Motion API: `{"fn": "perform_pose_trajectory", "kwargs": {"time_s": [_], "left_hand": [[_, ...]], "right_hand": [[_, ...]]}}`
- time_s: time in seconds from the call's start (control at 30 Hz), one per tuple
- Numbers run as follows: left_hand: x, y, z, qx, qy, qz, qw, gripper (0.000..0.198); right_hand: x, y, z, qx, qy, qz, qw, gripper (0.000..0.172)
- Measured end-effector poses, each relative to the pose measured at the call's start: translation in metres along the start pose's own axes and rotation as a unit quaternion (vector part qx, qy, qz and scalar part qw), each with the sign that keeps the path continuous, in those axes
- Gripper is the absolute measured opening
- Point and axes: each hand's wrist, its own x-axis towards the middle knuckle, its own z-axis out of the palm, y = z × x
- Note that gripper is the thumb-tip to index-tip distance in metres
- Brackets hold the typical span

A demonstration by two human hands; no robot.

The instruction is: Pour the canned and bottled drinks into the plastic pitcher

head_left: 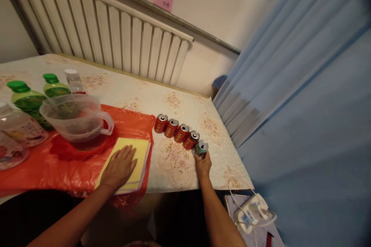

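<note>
My right hand [203, 164] is wrapped round a green can [201, 148] at the right end of a slanting row. Beside it stand several red cans, among them a red can [181, 134] near the row's middle; their tops look opened. My left hand [121, 166] lies flat, fingers stretched, on a yellow cloth [141, 156] with a pale purple edge. That cloth rests on a red plastic sheet [127, 119]. Left of the cloth sits a clear plastic measuring jug [74, 119] with a handle, standing on the red plastic.
Green-capped bottles [29, 98] and a clear white-capped bottle [74, 81] stand at the left, near large clear containers [24, 127]. A flowered tablecloth [174, 100] covers the table. A radiator [116, 23] runs behind; a blue curtain [290, 85] hangs right. Below right lies a power strip [251, 212] with cables.
</note>
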Motion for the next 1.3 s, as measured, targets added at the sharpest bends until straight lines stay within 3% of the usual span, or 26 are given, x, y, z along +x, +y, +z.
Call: {"fn": "perform_pose_trajectory", "kwargs": {"time_s": [1.3], "left_hand": [[-0.0002,-0.0011,0.0027,-0.013,0.001,-0.007,1.0,0.047]], "right_hand": [[-0.0001,0.0021,0.0012,-0.007,0.009,-0.001,1.0,0.054]]}}
